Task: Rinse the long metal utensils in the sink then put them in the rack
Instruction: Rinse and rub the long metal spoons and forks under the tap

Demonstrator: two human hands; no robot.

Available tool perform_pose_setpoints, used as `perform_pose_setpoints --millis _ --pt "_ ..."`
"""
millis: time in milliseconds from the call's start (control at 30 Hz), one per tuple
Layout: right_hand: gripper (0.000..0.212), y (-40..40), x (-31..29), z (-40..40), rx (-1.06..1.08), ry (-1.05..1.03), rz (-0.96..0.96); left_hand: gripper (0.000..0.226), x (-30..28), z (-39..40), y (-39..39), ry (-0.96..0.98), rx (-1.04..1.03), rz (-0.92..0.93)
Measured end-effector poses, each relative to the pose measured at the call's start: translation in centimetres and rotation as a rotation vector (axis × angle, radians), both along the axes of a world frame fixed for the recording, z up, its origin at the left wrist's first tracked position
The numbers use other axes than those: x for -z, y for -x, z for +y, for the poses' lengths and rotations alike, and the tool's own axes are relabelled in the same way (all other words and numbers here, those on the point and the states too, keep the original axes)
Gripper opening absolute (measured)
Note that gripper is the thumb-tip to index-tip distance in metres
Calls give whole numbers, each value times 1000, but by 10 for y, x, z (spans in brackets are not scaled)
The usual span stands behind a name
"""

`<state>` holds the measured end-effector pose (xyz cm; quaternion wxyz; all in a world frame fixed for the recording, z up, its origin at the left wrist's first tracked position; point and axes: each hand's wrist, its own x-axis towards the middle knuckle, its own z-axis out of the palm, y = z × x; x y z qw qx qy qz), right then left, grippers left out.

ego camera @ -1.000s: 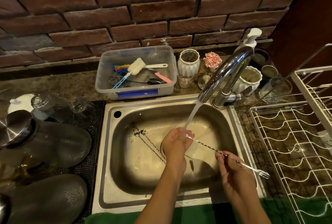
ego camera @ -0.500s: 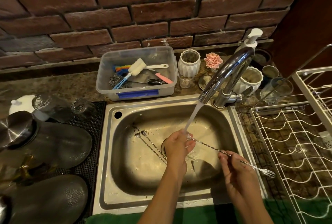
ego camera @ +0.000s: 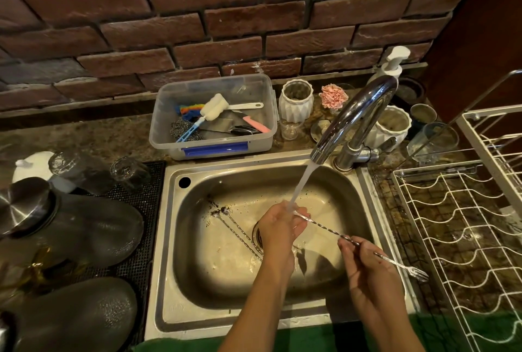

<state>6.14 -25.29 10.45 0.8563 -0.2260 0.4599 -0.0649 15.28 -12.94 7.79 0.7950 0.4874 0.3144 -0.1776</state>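
A person rinses a long twisted metal utensil [ego camera: 324,228] under the tap's [ego camera: 358,117] running stream, mid-sink [ego camera: 180,281]. Left hand [ego camera: 279,224], fingers curled round the utensil's far end right where the water lands; right hand [ego camera: 367,267] pinches the stem w/ thumb & fingertips, forked tip sticking out toward 4 o'clock over the sink's rim. Two more long utensils [ego camera: 240,230] lie on the basin floor at approx. 9 o'clock from the left hand, by the drain. White wire rack [ego camera: 452,238] waits at 3 o'clock on the worktop. Judged handling: thin, stiff, light, slick when wet; twisted mid-stem likely gives best purchase, and the rack's wide gaps could let it slip through.
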Motion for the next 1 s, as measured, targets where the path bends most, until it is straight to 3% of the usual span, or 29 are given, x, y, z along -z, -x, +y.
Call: perform_pose_setpoints --millis 567,767,900,1000 --pt "20 0 -7 -2 9 -13 6 10 -5 -1 0 107 -48 -29" --pt "20 0 -10 -2 6 -34 15 16 -4 0 -1 39 -34 -39" --pt "21 -1 -12 -4 10 -22 14 13 -2 1 0 82 -46 -44" --pt "21 -3 -13 -3 8 -14 15 23 -1 3 1 96 -51 -52"
